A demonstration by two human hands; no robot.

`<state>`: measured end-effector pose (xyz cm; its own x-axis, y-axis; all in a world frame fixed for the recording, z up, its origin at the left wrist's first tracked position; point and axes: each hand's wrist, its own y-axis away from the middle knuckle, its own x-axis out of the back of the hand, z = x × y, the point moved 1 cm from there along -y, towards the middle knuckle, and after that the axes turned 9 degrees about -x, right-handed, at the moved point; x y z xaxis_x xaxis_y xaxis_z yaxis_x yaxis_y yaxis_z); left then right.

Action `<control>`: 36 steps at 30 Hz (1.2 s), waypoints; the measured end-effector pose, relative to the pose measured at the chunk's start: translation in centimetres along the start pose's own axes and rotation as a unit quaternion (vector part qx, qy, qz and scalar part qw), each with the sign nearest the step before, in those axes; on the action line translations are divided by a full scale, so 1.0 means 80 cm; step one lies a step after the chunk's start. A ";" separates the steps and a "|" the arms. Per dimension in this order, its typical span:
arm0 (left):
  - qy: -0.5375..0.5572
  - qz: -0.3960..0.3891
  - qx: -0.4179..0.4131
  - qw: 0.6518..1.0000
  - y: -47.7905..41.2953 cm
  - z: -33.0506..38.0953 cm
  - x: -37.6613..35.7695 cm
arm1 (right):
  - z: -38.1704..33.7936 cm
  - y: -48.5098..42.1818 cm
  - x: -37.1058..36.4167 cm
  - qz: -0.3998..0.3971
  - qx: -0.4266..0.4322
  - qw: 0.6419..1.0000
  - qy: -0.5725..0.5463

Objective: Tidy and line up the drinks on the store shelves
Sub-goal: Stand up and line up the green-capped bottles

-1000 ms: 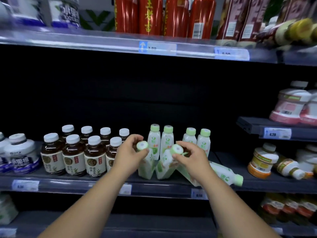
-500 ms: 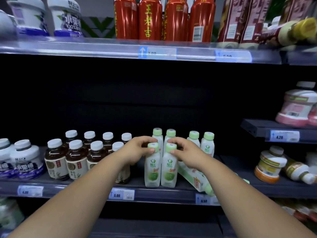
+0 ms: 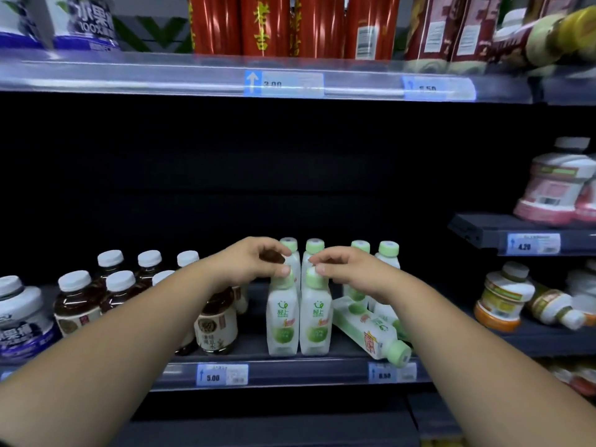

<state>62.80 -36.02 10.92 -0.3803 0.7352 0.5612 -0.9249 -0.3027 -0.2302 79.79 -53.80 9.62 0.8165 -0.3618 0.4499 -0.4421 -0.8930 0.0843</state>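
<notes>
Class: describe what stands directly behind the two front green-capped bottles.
Two more green-capped bottles stand upright behind the front pair. Only their caps and shoulders show; the front pair, left hand and right hand cover the rest.

Behind the middle shelf (image 3: 306, 371) rises a dark, unlit back panel (image 3: 258, 162), above it runs an upper shelf (image 3: 161, 58) with a pale, glossy price rail (image 3: 96, 77) catching cool light, to its upper right juts a short dark shelf (image 3: 477, 227), and below it lies another dim shelf (image 3: 258, 427).
</notes>
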 end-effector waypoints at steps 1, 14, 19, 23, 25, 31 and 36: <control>0.015 0.032 -0.006 0.999 -0.008 -0.003 0.002 | -0.002 -0.007 0.003 0.023 0.004 0.999 -0.026; -0.150 0.004 0.029 0.988 -0.116 -0.042 -0.007 | 0.005 -0.102 0.003 0.107 -0.032 0.993 0.044; -0.166 -0.019 0.039 0.985 -0.111 -0.035 0.003 | 0.006 -0.101 0.009 0.085 -0.047 0.993 0.063; -0.111 -0.059 0.045 0.991 -0.082 -0.025 0.008 | 0.004 -0.081 0.009 0.032 -0.056 0.997 0.052; -0.096 -0.070 0.045 0.992 -0.069 -0.022 0.008 | 0.003 -0.073 0.007 0.012 -0.065 0.997 0.035; -0.108 -0.015 0.018 0.994 -0.046 -0.009 -0.001 | -0.007 -0.044 0.002 0.023 -0.062 0.997 0.038; -0.055 0.181 -0.090 0.978 -0.022 0.041 -0.013 | 0.003 0.003 0.018 0.136 -0.009 0.990 -0.022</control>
<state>64.86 -38.26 13.36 -0.6898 0.5260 0.4974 -0.7184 -0.4122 -0.5604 80.94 -54.61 10.05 0.6815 -0.6000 0.4189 -0.6543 -0.7560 -0.0184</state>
